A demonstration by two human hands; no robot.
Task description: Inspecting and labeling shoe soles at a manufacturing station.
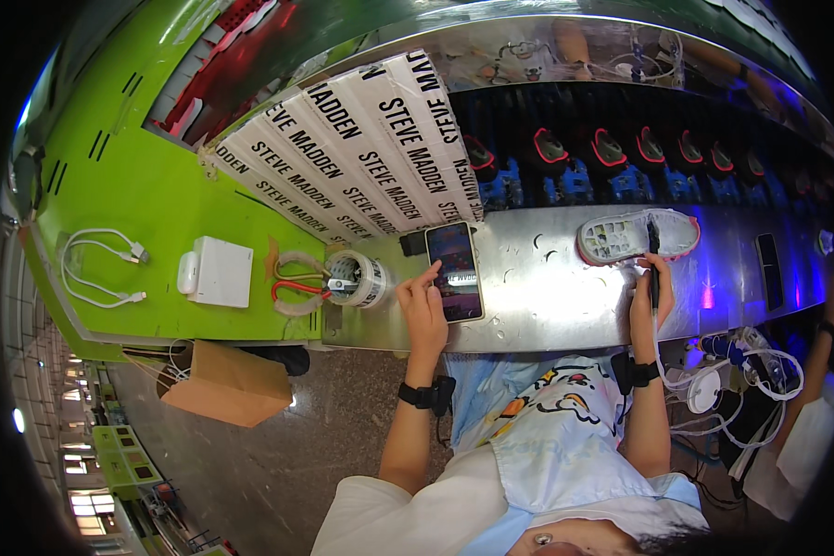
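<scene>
My right hand (651, 301) is closed round a slim black brush-like tool (654, 289), with a thin white tube running down from it. The dark tip of the tool lies across the inside of a pale shoe sole (612, 239) with a pinkish edge, which rests on the metal bench. My left hand (423, 310) is at the edge of a phone (454, 271), its forefinger reaching the lit screen and nothing in its grasp. To its left stands a white round holder (366, 283) with pliers or scissors (296, 285) in it, their handles padded and red.
A large white printed box (361, 153) stands behind the phone. Beyond the bench, several red-rimmed shoe parts (607, 146) sit in a dark row. On the green table lie a white box (222, 271) and cable (79, 278). A co-worker's arm (820, 352) shows at right.
</scene>
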